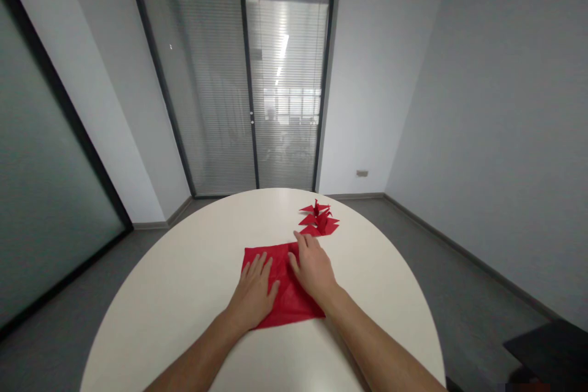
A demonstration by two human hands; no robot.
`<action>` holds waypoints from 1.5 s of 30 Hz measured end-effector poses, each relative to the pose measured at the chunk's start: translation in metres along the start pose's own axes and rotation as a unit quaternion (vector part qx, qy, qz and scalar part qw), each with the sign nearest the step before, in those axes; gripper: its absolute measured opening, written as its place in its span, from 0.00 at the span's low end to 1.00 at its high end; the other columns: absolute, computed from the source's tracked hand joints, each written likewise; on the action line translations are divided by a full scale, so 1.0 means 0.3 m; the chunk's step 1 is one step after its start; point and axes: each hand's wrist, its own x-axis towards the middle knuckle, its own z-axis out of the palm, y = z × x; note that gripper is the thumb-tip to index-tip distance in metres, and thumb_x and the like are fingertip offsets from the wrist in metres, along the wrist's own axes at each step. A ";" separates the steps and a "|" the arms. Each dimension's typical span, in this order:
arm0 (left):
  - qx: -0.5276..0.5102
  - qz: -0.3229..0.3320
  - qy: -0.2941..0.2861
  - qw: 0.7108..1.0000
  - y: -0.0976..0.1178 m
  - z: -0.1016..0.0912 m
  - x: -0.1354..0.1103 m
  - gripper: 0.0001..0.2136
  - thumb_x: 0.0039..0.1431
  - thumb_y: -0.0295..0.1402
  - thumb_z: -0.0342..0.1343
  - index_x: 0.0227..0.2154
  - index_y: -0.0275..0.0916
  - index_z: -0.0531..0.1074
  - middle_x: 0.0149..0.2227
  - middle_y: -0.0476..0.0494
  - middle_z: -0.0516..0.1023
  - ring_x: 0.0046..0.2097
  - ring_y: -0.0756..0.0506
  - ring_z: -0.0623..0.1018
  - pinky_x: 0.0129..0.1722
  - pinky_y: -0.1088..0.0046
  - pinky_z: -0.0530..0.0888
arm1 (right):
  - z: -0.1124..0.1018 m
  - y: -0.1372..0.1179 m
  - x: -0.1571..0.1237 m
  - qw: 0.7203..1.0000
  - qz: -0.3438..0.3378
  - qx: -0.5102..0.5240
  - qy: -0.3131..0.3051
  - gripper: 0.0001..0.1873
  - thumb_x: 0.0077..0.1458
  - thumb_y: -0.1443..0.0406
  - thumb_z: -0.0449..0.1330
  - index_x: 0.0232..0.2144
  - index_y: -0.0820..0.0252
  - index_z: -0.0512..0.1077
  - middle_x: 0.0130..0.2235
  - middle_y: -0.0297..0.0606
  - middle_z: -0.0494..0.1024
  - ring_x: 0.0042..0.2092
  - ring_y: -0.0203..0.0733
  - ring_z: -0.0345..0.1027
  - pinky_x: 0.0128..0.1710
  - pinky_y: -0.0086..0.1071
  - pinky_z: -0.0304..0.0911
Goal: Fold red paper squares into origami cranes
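Note:
A square sheet of red paper, faintly creased, lies on the round white table in front of me. My left hand rests flat on its left part, fingers spread. Over the upper right part of the sheet is my right hand, its fingers stretched toward the far edge and the thumb apart; it covers the upper right corner. Just beyond its fingertips stand several folded red paper cranes, close together and partly overlapping.
The round white table fills the lower middle. Behind it is a glass door with blinds. A socket plate sits low on the far wall. A dark object, partly out of frame, is at the lower right.

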 end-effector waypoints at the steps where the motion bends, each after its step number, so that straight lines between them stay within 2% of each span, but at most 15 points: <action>1: 0.012 0.004 -0.017 1.000 0.006 0.008 -0.005 0.27 0.62 0.37 0.45 0.63 0.31 0.62 0.66 0.31 0.59 0.68 0.34 0.57 0.65 0.49 0.57 | 0.010 -0.016 -0.010 0.999 -0.043 0.018 -0.007 0.27 0.63 0.64 0.51 0.63 0.65 0.61 0.59 0.53 0.70 0.60 0.52 0.62 0.59 0.41 0.58; 3: 0.031 0.010 -0.034 0.999 0.011 0.009 -0.012 0.28 0.62 0.36 0.45 0.64 0.33 0.60 0.67 0.33 0.57 0.69 0.34 0.55 0.66 0.49 0.55 | 0.046 -0.032 -0.033 0.992 -0.098 0.042 -0.064 0.27 0.65 0.59 0.49 0.63 0.62 0.62 0.64 0.49 0.65 0.64 0.52 0.56 0.64 0.45 0.51; 6: 0.049 0.002 -0.035 0.998 0.011 -0.004 -0.016 0.28 0.61 0.36 0.45 0.64 0.35 0.61 0.67 0.35 0.57 0.69 0.33 0.54 0.66 0.48 0.54 | 0.098 -0.021 -0.056 0.990 -0.054 0.038 -0.126 0.29 0.66 0.52 0.45 0.64 0.57 0.61 0.67 0.46 0.59 0.68 0.55 0.48 0.66 0.53 0.44; 8: 0.053 -0.003 -0.026 0.998 0.009 -0.010 -0.017 0.27 0.63 0.39 0.44 0.63 0.37 0.62 0.67 0.35 0.57 0.69 0.32 0.53 0.65 0.47 0.53 | 0.097 0.004 -0.052 0.992 -0.017 0.010 -0.128 0.31 0.65 0.51 0.46 0.63 0.60 0.62 0.67 0.49 0.58 0.69 0.57 0.46 0.65 0.54 0.42; 11: 0.050 -0.011 -0.010 0.999 0.007 -0.011 -0.017 0.28 0.63 0.42 0.45 0.63 0.37 0.63 0.67 0.32 0.56 0.69 0.30 0.53 0.65 0.46 0.52 | 0.033 0.053 -0.006 0.994 0.034 -0.054 -0.084 0.27 0.63 0.54 0.49 0.56 0.66 0.69 0.60 0.59 0.68 0.63 0.61 0.58 0.60 0.55 0.51; 13: 0.048 -0.019 -0.007 0.999 0.007 -0.013 -0.016 0.28 0.62 0.43 0.46 0.63 0.37 0.62 0.67 0.31 0.55 0.69 0.29 0.54 0.65 0.45 0.52 | -0.027 0.096 0.049 0.988 0.116 -0.089 -0.054 0.23 0.62 0.55 0.50 0.47 0.68 0.74 0.49 0.62 0.76 0.53 0.61 0.70 0.51 0.52 0.61; 16: 0.046 -0.025 -0.014 0.999 0.010 -0.024 -0.015 0.29 0.61 0.43 0.48 0.63 0.36 0.63 0.67 0.30 0.56 0.68 0.29 0.55 0.65 0.45 0.53 | -0.084 0.180 0.139 0.973 0.220 -0.068 -0.006 0.26 0.60 0.50 0.53 0.46 0.67 0.73 0.45 0.61 0.78 0.46 0.58 0.74 0.43 0.45 0.65; 19: 0.043 -0.028 -0.012 0.999 0.017 -0.042 -0.012 0.30 0.61 0.47 0.47 0.62 0.35 0.64 0.67 0.30 0.58 0.68 0.28 0.56 0.64 0.46 0.54 | -0.075 0.261 0.200 0.969 0.244 0.028 0.026 0.24 0.55 0.47 0.57 0.40 0.62 0.74 0.39 0.53 0.80 0.39 0.51 0.76 0.35 0.37 0.65; 23: 0.008 -0.012 0.042 0.999 0.014 -0.066 0.001 0.28 0.63 0.45 0.46 0.62 0.34 0.64 0.65 0.33 0.63 0.66 0.32 0.61 0.65 0.47 0.56 | -0.040 0.287 0.227 0.963 0.244 0.070 0.086 0.14 0.57 0.57 0.53 0.30 0.60 0.72 0.32 0.45 0.80 0.33 0.45 0.74 0.29 0.31 0.60; 26: -0.059 0.000 0.099 0.993 0.009 -0.087 0.013 0.26 0.65 0.41 0.44 0.62 0.33 0.62 0.64 0.34 0.65 0.65 0.37 0.64 0.65 0.51 0.58 | -0.060 0.218 0.228 0.968 0.222 0.073 0.096 0.10 0.54 0.59 0.54 0.25 0.58 0.68 0.28 0.39 0.77 0.30 0.43 0.71 0.28 0.30 0.57; 29: -0.141 0.028 0.141 0.980 0.021 -0.112 0.014 0.24 0.65 0.39 0.46 0.63 0.38 0.60 0.64 0.37 0.65 0.65 0.40 0.65 0.65 0.54 0.60 | -0.097 0.084 0.194 0.982 0.100 0.100 0.122 0.08 0.50 0.63 0.56 0.22 0.56 0.63 0.24 0.33 0.74 0.28 0.40 0.67 0.30 0.30 0.56; 32: -0.203 0.041 0.153 0.966 0.049 -0.131 -0.002 0.25 0.62 0.37 0.52 0.61 0.41 0.61 0.62 0.38 0.68 0.62 0.39 0.68 0.63 0.54 0.64 | -0.104 -0.059 0.108 0.977 0.001 0.177 0.123 0.07 0.49 0.65 0.56 0.22 0.56 0.62 0.27 0.33 0.75 0.30 0.40 0.67 0.33 0.30 0.59; 37: -0.234 0.042 0.169 0.956 0.082 -0.147 -0.033 0.20 0.55 0.29 0.53 0.53 0.41 0.69 0.54 0.40 0.75 0.55 0.40 0.74 0.58 0.58 0.69 | -0.061 -0.161 -0.031 0.921 -0.050 0.381 0.060 0.09 0.53 0.65 0.58 0.24 0.56 0.62 0.43 0.40 0.80 0.40 0.43 0.73 0.42 0.35 0.66; 41: -0.273 0.054 0.155 0.948 0.095 -0.155 -0.036 0.17 0.60 0.32 0.52 0.52 0.40 0.71 0.54 0.38 0.75 0.57 0.40 0.73 0.60 0.58 0.67 | -0.058 -0.127 -0.045 0.868 -0.050 0.493 0.031 0.11 0.56 0.60 0.61 0.26 0.56 0.64 0.45 0.44 0.80 0.50 0.47 0.73 0.51 0.41 0.66; 45: -0.341 0.024 0.140 0.929 0.109 -0.148 -0.028 0.17 0.61 0.38 0.53 0.51 0.40 0.73 0.53 0.38 0.77 0.56 0.39 0.74 0.60 0.58 0.67 | -0.056 -0.082 -0.021 0.814 -0.023 0.580 0.005 0.15 0.51 0.55 0.67 0.32 0.56 0.68 0.46 0.45 0.80 0.50 0.49 0.74 0.50 0.44 0.68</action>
